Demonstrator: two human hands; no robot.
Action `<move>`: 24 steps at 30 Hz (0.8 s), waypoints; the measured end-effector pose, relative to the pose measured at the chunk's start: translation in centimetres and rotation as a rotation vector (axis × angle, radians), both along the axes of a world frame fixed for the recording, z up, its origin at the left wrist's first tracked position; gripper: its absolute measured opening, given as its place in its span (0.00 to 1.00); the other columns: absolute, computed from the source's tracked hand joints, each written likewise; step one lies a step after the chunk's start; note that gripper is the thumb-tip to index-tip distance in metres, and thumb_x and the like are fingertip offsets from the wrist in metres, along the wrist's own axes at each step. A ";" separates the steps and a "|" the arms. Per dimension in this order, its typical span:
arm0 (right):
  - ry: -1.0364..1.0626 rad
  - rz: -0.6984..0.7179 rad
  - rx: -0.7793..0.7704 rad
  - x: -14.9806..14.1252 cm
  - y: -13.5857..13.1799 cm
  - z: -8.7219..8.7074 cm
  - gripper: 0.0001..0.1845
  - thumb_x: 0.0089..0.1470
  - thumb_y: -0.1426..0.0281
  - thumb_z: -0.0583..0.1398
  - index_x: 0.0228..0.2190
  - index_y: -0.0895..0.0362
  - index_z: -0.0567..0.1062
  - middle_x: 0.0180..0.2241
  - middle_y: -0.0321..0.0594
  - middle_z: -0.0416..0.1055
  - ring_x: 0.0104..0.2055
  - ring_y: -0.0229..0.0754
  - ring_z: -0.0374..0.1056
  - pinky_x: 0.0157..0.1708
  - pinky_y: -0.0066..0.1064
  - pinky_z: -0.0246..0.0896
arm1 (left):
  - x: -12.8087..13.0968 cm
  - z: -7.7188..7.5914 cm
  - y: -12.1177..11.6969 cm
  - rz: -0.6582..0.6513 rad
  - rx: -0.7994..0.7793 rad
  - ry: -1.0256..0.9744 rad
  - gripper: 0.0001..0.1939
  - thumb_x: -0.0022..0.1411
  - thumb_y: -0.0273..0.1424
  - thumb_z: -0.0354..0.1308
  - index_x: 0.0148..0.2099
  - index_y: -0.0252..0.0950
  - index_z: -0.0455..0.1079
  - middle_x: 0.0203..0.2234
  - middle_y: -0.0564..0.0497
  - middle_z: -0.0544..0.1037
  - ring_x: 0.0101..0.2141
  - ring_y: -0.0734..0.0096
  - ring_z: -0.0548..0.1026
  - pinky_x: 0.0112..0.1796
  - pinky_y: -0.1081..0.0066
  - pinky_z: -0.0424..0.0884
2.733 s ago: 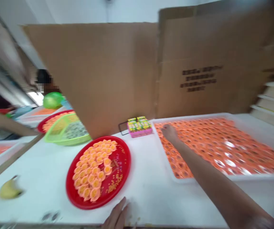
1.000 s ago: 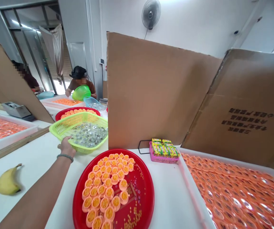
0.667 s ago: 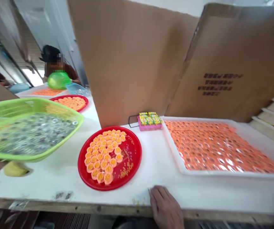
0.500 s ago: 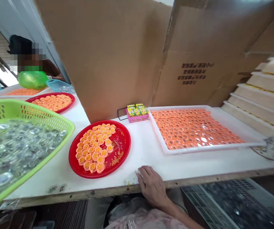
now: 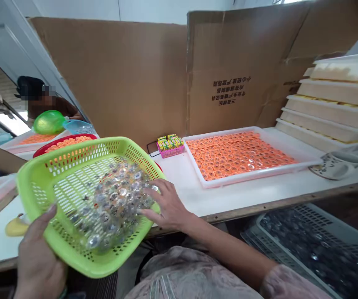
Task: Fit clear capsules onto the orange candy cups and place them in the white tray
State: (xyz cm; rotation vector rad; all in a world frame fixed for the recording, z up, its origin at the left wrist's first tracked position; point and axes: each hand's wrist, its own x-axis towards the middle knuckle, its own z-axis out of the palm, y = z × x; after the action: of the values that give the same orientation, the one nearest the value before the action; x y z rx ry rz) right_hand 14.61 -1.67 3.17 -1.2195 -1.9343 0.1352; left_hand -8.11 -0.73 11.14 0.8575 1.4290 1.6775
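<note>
A light-green slotted plastic basket (image 5: 87, 145) hangs tilted above the table's front edge. My left hand (image 5: 40, 249) grips its near-left rim, thumb over the top. Small clear domed pieces (image 5: 116, 203), shiny and partly blurred, are heaped on the basket's right side; the slotted floor shows bare at left. Over the right rim reaches my right hand (image 5: 168, 203), fingers and thumb apart, the tips at the edge of the heap. The basket hides nearly all of the nearer red plate behind it.
A white tray (image 5: 208, 182) of orange cups stands at right, beside a pink basket (image 5: 172, 153) of yellow packets. Stacked trays (image 5: 328, 112), a patterned mug (image 5: 337, 166) and a cardboard wall (image 5: 113, 74) border the table. A co-worker (image 5: 35, 97) sits at far left.
The green basket has moved right and is now tilted, its clear pieces heaped to one side. My left hand has come into view on its rim; my right hand has left the table edge for the basket.
</note>
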 end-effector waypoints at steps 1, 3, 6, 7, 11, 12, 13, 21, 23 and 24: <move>-0.058 0.008 -0.029 -0.5 0.9 0.2 0.32 0.52 0.49 0.56 0.53 0.52 0.65 0.56 0.46 0.58 0.59 0.51 0.49 0.57 0.45 0.45 | 0.9 -0.2 0.4 -0.038 0.046 -0.030 0.18 0.56 0.36 0.59 0.48 0.36 0.69 0.40 0.56 0.76 0.49 0.56 0.69 0.47 0.60 0.71; -0.158 0.021 -0.088 -1.3 2.7 -0.1 0.37 0.47 0.44 0.57 0.55 0.47 0.62 0.59 0.44 0.53 0.61 0.54 0.43 0.58 0.49 0.41 | 2.4 -0.5 1.3 -0.100 0.108 -0.087 0.18 0.56 0.34 0.59 0.49 0.37 0.69 0.41 0.56 0.76 0.50 0.56 0.68 0.47 0.61 0.71; -0.247 0.038 -0.138 -2.1 5.1 -1.4 0.41 0.44 0.41 0.56 0.56 0.44 0.60 0.62 0.43 0.49 0.63 0.58 0.38 0.57 0.54 0.37 | 3.9 -0.7 2.4 -0.101 0.129 -0.103 0.21 0.54 0.33 0.61 0.51 0.41 0.67 0.43 0.56 0.75 0.50 0.60 0.69 0.46 0.64 0.72; -0.258 0.031 -0.145 -2.2 5.8 -1.9 0.41 0.44 0.40 0.56 0.56 0.44 0.60 0.62 0.42 0.49 0.63 0.59 0.38 0.56 0.55 0.37 | 4.2 -0.7 2.7 -0.105 0.151 -0.101 0.22 0.53 0.32 0.62 0.52 0.42 0.67 0.43 0.56 0.75 0.49 0.61 0.70 0.45 0.65 0.73; -0.257 -0.047 -0.139 -1.9 7.8 -3.4 0.37 0.44 0.41 0.56 0.51 0.46 0.66 0.57 0.42 0.56 0.60 0.59 0.42 0.54 0.55 0.41 | 4.7 -0.4 3.5 -0.142 0.238 -0.097 0.23 0.50 0.30 0.64 0.51 0.44 0.68 0.43 0.55 0.75 0.46 0.63 0.72 0.43 0.65 0.74; -0.254 -0.066 -0.132 -1.7 8.2 -3.6 0.35 0.44 0.41 0.56 0.49 0.47 0.68 0.54 0.42 0.59 0.59 0.58 0.44 0.54 0.54 0.42 | 4.8 -0.3 3.7 -0.139 0.248 -0.101 0.24 0.50 0.29 0.65 0.50 0.44 0.69 0.43 0.55 0.75 0.45 0.63 0.73 0.43 0.65 0.74; -0.250 -0.083 -0.125 -1.4 8.4 -3.8 0.33 0.45 0.42 0.56 0.46 0.48 0.70 0.52 0.43 0.61 0.58 0.57 0.46 0.54 0.53 0.43 | 4.9 -0.3 3.9 -0.141 0.253 -0.111 0.23 0.50 0.29 0.65 0.50 0.45 0.69 0.42 0.55 0.75 0.45 0.63 0.73 0.44 0.64 0.74; -0.149 -0.223 -0.123 1.4 8.1 -5.6 0.18 0.48 0.60 0.60 0.41 0.55 0.70 0.42 0.43 0.63 0.48 0.49 0.55 0.47 0.41 0.53 | 5.7 -0.7 5.3 -0.183 0.304 -0.158 0.24 0.50 0.28 0.65 0.51 0.45 0.68 0.42 0.54 0.75 0.43 0.66 0.73 0.44 0.63 0.73; -0.074 -0.251 -0.115 2.1 7.6 -6.6 0.15 0.49 0.64 0.60 0.39 0.56 0.70 0.42 0.43 0.63 0.48 0.48 0.56 0.47 0.40 0.54 | 5.8 -0.7 5.4 -0.195 0.322 -0.159 0.25 0.50 0.27 0.65 0.52 0.43 0.68 0.42 0.54 0.75 0.43 0.67 0.73 0.47 0.64 0.71; -0.029 -0.262 -0.113 2.4 7.4 -7.1 0.14 0.49 0.66 0.59 0.39 0.57 0.70 0.42 0.44 0.62 0.47 0.47 0.56 0.47 0.39 0.55 | 5.9 -0.7 5.4 -0.202 0.333 -0.159 0.25 0.51 0.27 0.64 0.52 0.43 0.68 0.42 0.54 0.75 0.43 0.67 0.73 0.48 0.64 0.70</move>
State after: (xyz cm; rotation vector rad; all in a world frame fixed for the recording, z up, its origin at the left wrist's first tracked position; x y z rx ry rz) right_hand 17.00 5.75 -3.91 -1.5452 -1.7917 0.0907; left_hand -2.22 4.71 10.43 0.9878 0.9376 1.8082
